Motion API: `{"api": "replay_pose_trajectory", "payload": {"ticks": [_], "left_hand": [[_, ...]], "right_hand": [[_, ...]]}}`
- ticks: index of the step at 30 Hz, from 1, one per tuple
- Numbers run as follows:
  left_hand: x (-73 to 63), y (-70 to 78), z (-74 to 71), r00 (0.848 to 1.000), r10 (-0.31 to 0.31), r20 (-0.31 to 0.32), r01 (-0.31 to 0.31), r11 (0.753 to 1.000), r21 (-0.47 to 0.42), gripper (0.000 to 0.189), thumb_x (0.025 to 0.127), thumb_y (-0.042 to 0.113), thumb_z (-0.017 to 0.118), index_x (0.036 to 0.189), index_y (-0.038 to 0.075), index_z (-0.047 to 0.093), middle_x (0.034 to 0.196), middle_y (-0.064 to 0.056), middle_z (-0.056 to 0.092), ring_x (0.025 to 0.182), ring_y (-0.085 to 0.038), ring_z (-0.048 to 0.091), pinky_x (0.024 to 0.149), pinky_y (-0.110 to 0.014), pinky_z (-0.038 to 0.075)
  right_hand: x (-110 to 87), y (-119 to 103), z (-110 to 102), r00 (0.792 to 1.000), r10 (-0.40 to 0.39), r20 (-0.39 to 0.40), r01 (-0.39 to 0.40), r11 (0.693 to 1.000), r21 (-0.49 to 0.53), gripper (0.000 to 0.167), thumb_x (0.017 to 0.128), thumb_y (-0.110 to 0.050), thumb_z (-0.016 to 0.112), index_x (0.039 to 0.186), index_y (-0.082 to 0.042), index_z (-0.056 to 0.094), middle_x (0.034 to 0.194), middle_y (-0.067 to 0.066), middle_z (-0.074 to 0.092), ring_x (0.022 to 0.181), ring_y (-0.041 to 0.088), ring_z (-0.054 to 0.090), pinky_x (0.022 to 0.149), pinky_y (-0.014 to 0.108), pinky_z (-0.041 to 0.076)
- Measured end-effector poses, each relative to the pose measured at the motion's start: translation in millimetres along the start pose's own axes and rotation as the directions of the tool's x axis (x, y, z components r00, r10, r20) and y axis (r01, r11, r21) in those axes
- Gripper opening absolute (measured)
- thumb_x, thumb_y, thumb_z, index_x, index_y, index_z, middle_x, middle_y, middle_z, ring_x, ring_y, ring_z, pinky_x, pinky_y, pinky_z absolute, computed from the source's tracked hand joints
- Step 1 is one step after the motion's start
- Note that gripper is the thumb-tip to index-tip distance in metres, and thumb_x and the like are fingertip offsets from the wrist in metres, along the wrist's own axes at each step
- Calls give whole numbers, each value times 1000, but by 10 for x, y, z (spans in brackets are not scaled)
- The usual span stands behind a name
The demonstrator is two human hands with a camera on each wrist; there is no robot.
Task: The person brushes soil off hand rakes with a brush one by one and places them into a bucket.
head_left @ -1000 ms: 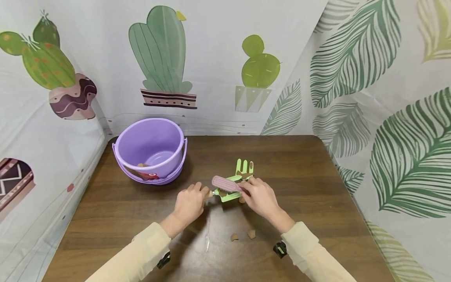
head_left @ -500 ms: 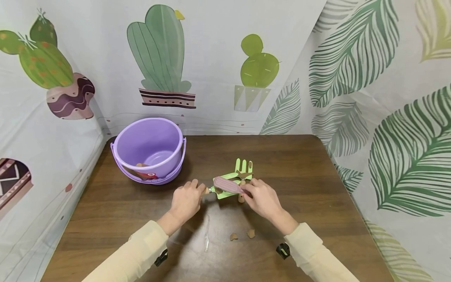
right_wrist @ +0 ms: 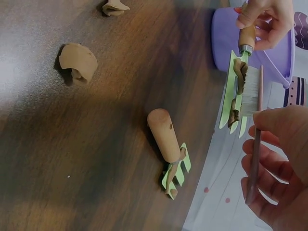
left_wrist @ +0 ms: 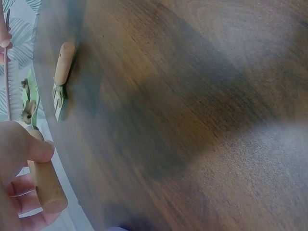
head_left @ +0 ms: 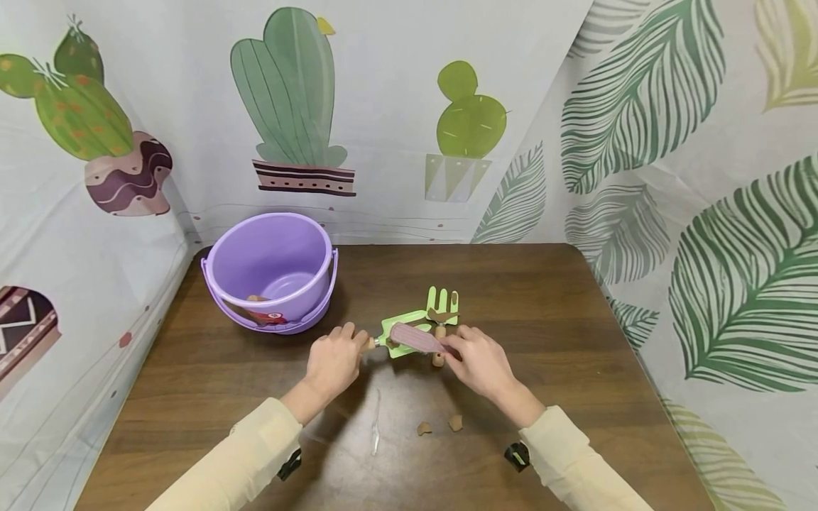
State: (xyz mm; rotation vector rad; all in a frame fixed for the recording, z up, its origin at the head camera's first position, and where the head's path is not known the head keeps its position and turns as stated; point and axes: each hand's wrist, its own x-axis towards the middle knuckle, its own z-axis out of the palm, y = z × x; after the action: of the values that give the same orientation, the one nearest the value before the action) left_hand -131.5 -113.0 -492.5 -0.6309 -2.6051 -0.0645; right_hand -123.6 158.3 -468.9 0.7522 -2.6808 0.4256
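My left hand (head_left: 334, 360) grips the wooden handle (right_wrist: 247, 37) of a green hand fork (head_left: 400, 332), raised above the table. Brown curled scraps (right_wrist: 239, 77) cling to its prongs. Between thumb and fingers my right hand (head_left: 478, 360) holds a pink brush (head_left: 415, 337) with white bristles (right_wrist: 250, 91). The bristles are turned toward the fork and lie against or very near the scraps. Beneath, on the table, lies a second green hand fork (head_left: 443, 301) with a wooden handle (right_wrist: 164, 135); brown scraps are on it too. From above, the brush hides part of the held fork.
A purple bucket (head_left: 271, 255) stands at the back left with brown scraps (head_left: 257, 299) inside. Two brown pieces (head_left: 455, 423) lie on the dark wooden table (head_left: 543, 341) near me. Patterned cloth (head_left: 390, 106) hangs behind the table's far edge.
The held fork has shifted a little to the left with my left hand. The brush has moved slightly right across it, uncovering more of the prongs and the second fork's handle.
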Motion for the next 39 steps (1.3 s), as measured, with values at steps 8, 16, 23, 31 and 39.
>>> {"api": "replay_pose_trajectory", "payload": {"ticks": [8, 16, 23, 31, 39], "left_hand": [[-5, -2, 20, 1000, 3, -11, -3, 1000, -1, 25, 61, 14, 74, 80, 13, 59, 72, -4, 51, 62, -22, 53, 41, -30, 39], [-11, 26, 25, 1000, 9, 24, -9, 1000, -6, 24, 63, 16, 73, 83, 13, 61, 73, -4, 53, 61, -20, 54, 41, -30, 41], [-34, 65, 24, 999, 7, 37, -6, 1000, -9, 25, 61, 16, 75, 81, 14, 60, 72, -3, 52, 60, -19, 53, 41, -30, 41], [-14, 135, 26, 1000, 30, -4, -30, 999, -12, 22, 61, 14, 73, 79, 13, 59, 72, -2, 52, 58, -18, 52, 40, -29, 39], [-11, 98, 32, 1000, 11, -22, -11, 1000, 11, 23, 60, 15, 73, 77, 13, 57, 70, -2, 50, 58, -19, 52, 40, -30, 39]], "right_hand": [[-39, 39, 18, 1000, -6, 1, 6, 1000, -3, 20, 73, -19, 76, 92, -15, 73, 69, -6, 53, 60, 8, 40, 49, 21, 36], [-8, 61, 14, 996, -50, -71, 48, 998, -35, 24, 74, -18, 74, 97, -16, 72, 74, -4, 56, 64, 13, 48, 55, 27, 43], [60, 29, 19, 995, -50, -86, 46, 998, -49, 24, 74, -18, 74, 97, -15, 72, 76, -2, 58, 64, 15, 50, 54, 29, 44], [99, -51, 65, 997, -60, -48, 58, 997, -53, 19, 75, -18, 72, 94, -17, 72, 77, -3, 58, 65, 13, 50, 56, 27, 44], [100, -75, 45, 999, -44, -31, 43, 999, -22, 17, 73, -16, 73, 90, -17, 72, 75, -5, 57, 64, 11, 48, 56, 25, 44]]}}
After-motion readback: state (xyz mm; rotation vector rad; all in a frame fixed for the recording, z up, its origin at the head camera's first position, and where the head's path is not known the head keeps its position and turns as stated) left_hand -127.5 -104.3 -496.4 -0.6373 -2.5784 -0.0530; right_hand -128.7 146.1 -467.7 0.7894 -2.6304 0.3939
